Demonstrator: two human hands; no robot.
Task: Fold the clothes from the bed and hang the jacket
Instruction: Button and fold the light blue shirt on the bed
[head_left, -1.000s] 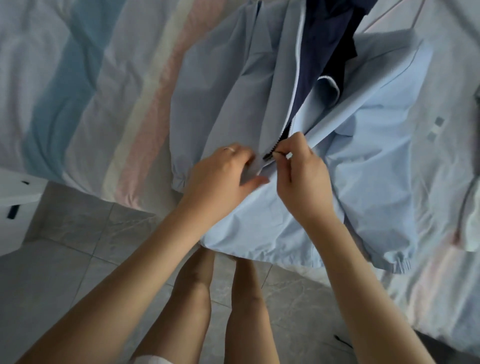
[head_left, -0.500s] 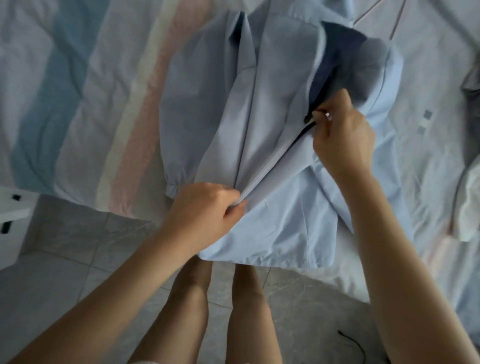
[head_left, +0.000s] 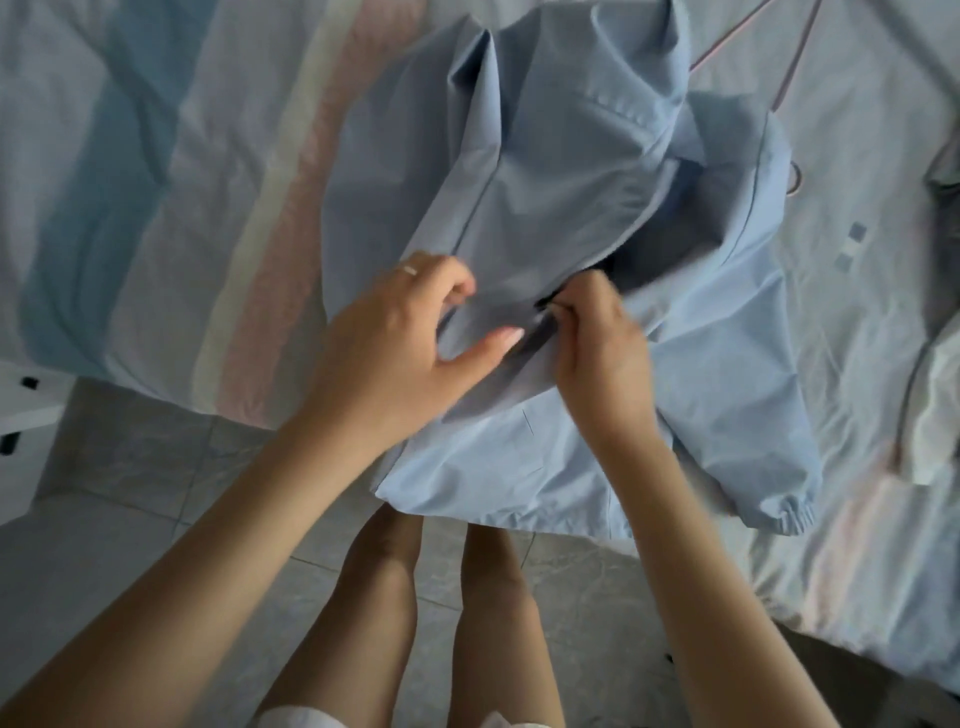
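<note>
A light blue jacket (head_left: 571, 171) with a dark lining lies front up on the bed, its hem hanging over the near edge. My right hand (head_left: 602, 364) pinches the dark zipper pull (head_left: 545, 312) low on the front opening. Just left of the zipper, my left hand (head_left: 395, 343) holds the jacket's front panel between curled fingers and thumb. One elastic cuff (head_left: 950, 519) shows at the lower right. The hands are blurred by motion.
The bed (head_left: 156, 156) has a striped blue, white and pink sheet. A thin pink hanger (head_left: 795, 62) pokes out from under the jacket at the top right. Grey and white garments (head_left: 935, 415) lie at the right edge. White furniture (head_left: 26, 410) stands on the tiled floor at left.
My right hand has come back down the zipper line from the upper chest to the lower front. My left hand has shifted up from the hem to meet it.
</note>
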